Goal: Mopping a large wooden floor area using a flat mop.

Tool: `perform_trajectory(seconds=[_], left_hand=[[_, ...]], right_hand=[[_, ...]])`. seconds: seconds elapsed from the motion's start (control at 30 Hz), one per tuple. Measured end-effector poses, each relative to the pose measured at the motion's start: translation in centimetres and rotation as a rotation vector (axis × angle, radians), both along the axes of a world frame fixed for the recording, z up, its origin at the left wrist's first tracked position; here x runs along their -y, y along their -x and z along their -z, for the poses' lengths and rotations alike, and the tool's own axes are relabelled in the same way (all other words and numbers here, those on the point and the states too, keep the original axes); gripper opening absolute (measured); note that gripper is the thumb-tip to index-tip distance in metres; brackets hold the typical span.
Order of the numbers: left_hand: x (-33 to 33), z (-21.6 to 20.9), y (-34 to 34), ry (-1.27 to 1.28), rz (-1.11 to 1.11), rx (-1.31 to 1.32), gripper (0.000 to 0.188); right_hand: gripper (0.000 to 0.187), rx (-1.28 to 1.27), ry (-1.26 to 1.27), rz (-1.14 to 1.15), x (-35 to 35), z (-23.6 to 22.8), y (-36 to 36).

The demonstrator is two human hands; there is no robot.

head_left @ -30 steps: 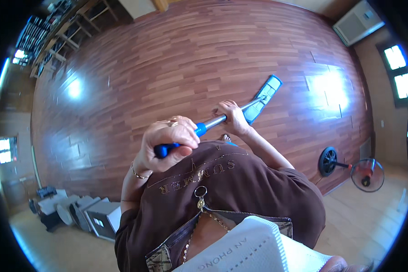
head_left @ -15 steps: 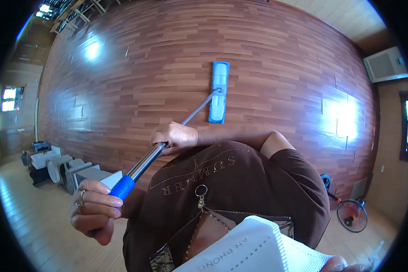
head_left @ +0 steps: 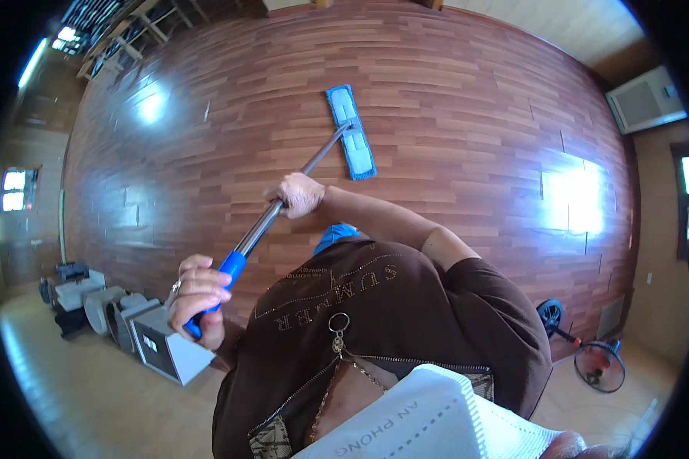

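Observation:
A flat mop stretches away from me, its blue rectangular head (head_left: 352, 138) lying on the wood-patterned floor (head_left: 436, 99). The metal pole slants from the head back toward my left side and ends in a blue grip. My left hand (head_left: 199, 298), with rings on its fingers, is wrapped round that blue grip. Farther along, my right hand (head_left: 298, 195) closes round the metal pole (head_left: 260, 228), its arm crossing in front of my brown top. A bit of blue fabric (head_left: 334, 236) shows beneath the right forearm.
White and grey box-like items (head_left: 168, 344) stand in a row at the left. A round-headed, racket-like thing (head_left: 599, 366) and a black wheel (head_left: 549, 315) are at the lower right. A white appliance (head_left: 647, 99) is by the right wall; wooden furniture (head_left: 122, 53) stands far left.
The mop head has moved away from me and slightly left, and has turned a little. Both hands have moved forward with the pole. More of the boxes and the blue fabric shows.

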State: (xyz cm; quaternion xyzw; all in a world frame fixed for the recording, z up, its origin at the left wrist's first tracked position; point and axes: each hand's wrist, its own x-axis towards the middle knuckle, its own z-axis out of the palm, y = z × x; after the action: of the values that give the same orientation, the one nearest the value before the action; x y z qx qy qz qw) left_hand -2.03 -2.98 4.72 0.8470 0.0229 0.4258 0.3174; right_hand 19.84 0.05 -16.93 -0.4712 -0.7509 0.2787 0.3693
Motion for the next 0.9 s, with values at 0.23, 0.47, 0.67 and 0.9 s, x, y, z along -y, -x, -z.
perform_trajectory(seconds=[0.23,0.47,0.67,0.9], left_hand=[[-7.4,3.8,-10.7,0.052,0.14,-0.027,0.023],[-11.6,8.1,-18.5,0.172,0.4,-0.205,0.012],[-11.5,11.5,-22.5,0.344,0.653,-0.35,0.011],[-11.0,13.4,-23.3,0.563,0.798,-0.43,0.014]], right_hand=[[0.011,0.09,-0.013,0.222,-5.4,3.9,-11.7],[0.016,0.21,0.114,0.467,-2.9,7.3,-22.2],[0.012,0.366,-0.006,0.7,2.3,11.3,-27.2],[0.012,0.32,-0.014,0.87,8.4,11.7,-25.8]])
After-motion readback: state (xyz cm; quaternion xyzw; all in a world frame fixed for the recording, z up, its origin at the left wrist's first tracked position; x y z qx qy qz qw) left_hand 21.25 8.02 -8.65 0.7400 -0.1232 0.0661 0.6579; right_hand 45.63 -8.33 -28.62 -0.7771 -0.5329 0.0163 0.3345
